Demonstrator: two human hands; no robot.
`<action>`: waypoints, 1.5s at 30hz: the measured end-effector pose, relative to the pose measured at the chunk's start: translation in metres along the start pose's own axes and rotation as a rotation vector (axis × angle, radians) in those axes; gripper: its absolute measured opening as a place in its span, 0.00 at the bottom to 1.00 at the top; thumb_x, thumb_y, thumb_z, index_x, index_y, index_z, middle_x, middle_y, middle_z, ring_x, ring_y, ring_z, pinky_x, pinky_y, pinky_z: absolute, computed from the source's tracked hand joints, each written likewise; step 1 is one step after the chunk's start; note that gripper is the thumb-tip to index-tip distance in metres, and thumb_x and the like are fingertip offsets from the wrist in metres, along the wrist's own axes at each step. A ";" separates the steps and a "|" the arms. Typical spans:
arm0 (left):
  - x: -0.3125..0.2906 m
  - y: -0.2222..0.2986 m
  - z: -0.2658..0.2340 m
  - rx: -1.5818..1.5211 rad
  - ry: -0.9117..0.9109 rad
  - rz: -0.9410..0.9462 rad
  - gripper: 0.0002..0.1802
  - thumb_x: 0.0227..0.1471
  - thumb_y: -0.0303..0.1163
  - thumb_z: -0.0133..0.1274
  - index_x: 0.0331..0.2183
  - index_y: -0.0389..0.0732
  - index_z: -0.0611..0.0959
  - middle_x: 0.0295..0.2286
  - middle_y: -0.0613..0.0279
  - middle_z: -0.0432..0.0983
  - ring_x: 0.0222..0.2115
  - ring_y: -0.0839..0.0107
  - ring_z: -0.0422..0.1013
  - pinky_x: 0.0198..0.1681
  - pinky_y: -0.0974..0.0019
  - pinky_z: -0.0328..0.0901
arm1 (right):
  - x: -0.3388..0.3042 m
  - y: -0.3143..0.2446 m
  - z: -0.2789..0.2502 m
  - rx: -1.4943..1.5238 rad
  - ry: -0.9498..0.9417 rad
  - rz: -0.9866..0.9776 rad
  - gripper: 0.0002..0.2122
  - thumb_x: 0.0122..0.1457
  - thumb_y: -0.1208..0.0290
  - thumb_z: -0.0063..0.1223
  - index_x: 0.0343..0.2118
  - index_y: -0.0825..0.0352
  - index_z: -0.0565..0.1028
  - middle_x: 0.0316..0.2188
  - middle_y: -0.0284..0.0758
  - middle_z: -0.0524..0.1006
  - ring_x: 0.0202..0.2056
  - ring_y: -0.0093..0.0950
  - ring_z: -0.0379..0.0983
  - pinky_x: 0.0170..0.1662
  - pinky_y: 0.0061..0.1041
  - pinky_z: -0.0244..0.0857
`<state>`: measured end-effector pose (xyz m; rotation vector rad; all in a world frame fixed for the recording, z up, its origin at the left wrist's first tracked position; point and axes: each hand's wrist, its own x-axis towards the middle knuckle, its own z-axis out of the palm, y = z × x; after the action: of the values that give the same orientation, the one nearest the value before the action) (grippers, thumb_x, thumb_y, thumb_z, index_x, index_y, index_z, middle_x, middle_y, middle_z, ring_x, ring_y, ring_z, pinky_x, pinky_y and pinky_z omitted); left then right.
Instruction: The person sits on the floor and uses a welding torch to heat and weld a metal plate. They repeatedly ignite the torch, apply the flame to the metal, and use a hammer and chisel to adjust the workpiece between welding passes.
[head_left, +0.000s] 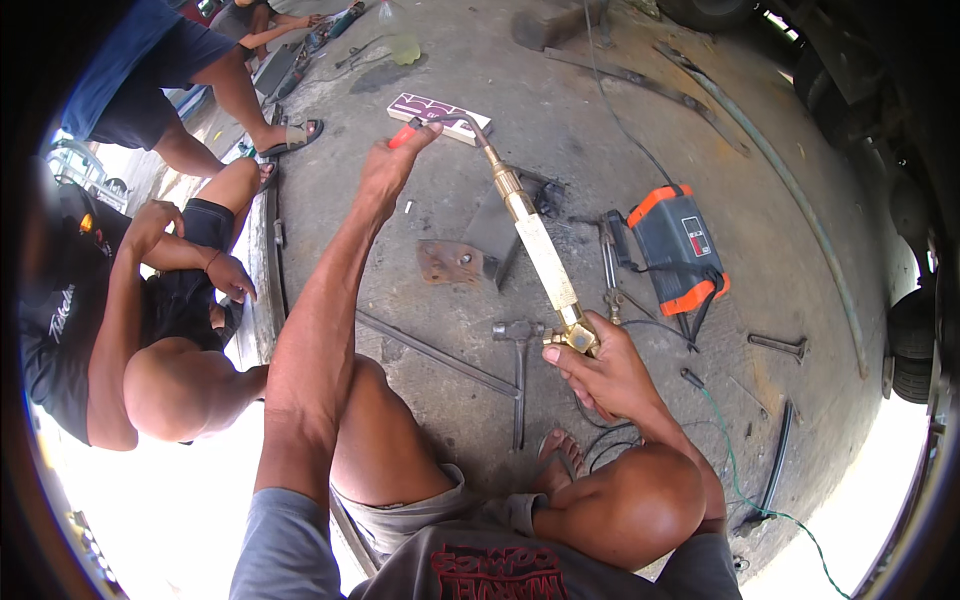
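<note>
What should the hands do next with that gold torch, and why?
Probably the left hand should flick what looks like a red lighter: it is held close to the torch's bent tip, no flame shows there, and the right hand grips the torch's valve end.

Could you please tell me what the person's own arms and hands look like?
The left hand and the right hand are ungloved, with no ring or watch in view. Short grey fabric sleeves leave both forearms bare, with no wristband visible.
</note>
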<state>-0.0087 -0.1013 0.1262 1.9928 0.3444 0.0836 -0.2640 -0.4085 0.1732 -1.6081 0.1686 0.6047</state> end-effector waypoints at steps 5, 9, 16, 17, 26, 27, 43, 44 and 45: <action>0.004 -0.003 0.005 -0.013 0.020 -0.039 0.60 0.41 0.72 0.66 0.52 0.22 0.76 0.40 0.45 0.74 0.42 0.54 0.71 0.43 0.53 0.65 | 0.001 0.003 -0.001 0.033 -0.001 -0.009 0.14 0.65 0.68 0.66 0.43 0.69 0.73 0.21 0.28 0.72 0.15 0.15 0.65 0.16 0.22 0.59; 0.008 -0.008 0.003 -0.040 -0.001 -0.109 0.48 0.43 0.68 0.66 0.44 0.30 0.76 0.34 0.54 0.67 0.35 0.61 0.64 0.37 0.56 0.59 | 0.001 0.001 -0.001 0.068 0.006 -0.039 0.13 0.65 0.68 0.66 0.43 0.69 0.73 0.21 0.28 0.72 0.15 0.15 0.65 0.16 0.21 0.60; -0.004 -0.010 0.014 -0.136 -0.226 -0.206 0.25 0.50 0.49 0.65 0.38 0.40 0.76 0.24 0.70 0.62 0.24 0.75 0.58 0.28 0.62 0.54 | 0.005 0.007 -0.003 0.131 0.117 -0.077 0.12 0.66 0.68 0.66 0.43 0.67 0.74 0.21 0.27 0.72 0.16 0.15 0.66 0.17 0.20 0.61; -0.005 -0.010 0.014 -0.092 -0.233 -0.173 0.25 0.50 0.48 0.65 0.38 0.39 0.76 0.24 0.70 0.61 0.24 0.75 0.57 0.28 0.62 0.54 | 0.006 0.006 -0.004 0.144 0.133 -0.078 0.12 0.66 0.67 0.66 0.43 0.67 0.74 0.21 0.27 0.72 0.16 0.15 0.66 0.17 0.20 0.61; -0.008 0.010 0.016 0.041 -0.150 -0.102 0.71 0.42 0.74 0.63 0.64 0.19 0.65 0.61 0.24 0.63 0.64 0.37 0.61 0.65 0.36 0.55 | -0.001 0.005 -0.004 0.103 0.008 -0.024 0.14 0.64 0.67 0.67 0.43 0.68 0.74 0.21 0.28 0.72 0.16 0.15 0.66 0.16 0.21 0.61; -0.006 0.010 0.015 0.042 -0.116 -0.093 0.72 0.41 0.76 0.62 0.64 0.19 0.65 0.61 0.24 0.63 0.64 0.37 0.62 0.64 0.36 0.56 | 0.000 0.005 -0.003 0.105 -0.003 -0.020 0.14 0.64 0.66 0.68 0.43 0.68 0.74 0.21 0.28 0.73 0.16 0.15 0.66 0.16 0.21 0.61; -0.006 -0.002 0.007 -0.235 -0.167 -0.225 0.30 0.49 0.61 0.67 0.33 0.44 0.75 0.18 0.77 0.57 0.15 0.81 0.51 0.21 0.70 0.47 | 0.006 0.011 0.002 0.121 -0.035 -0.127 0.14 0.66 0.65 0.64 0.42 0.69 0.73 0.19 0.27 0.71 0.15 0.16 0.65 0.16 0.22 0.60; -0.016 -0.004 0.014 -0.255 -0.223 -0.235 0.23 0.51 0.50 0.69 0.32 0.45 0.75 0.18 0.80 0.56 0.14 0.83 0.50 0.18 0.72 0.46 | 0.007 0.010 0.003 0.163 -0.022 -0.140 0.14 0.66 0.65 0.65 0.42 0.69 0.73 0.19 0.27 0.71 0.15 0.15 0.65 0.16 0.22 0.61; -0.025 -0.006 0.022 -0.108 -0.323 -0.250 0.20 0.51 0.46 0.69 0.32 0.45 0.76 0.17 0.80 0.57 0.14 0.83 0.51 0.18 0.71 0.47 | 0.008 0.009 0.005 0.194 0.014 -0.158 0.13 0.66 0.65 0.65 0.42 0.69 0.74 0.20 0.27 0.71 0.15 0.15 0.65 0.16 0.21 0.61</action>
<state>-0.0298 -0.1248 0.1135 1.8044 0.3676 -0.3669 -0.2622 -0.4033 0.1615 -1.4227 0.1067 0.4414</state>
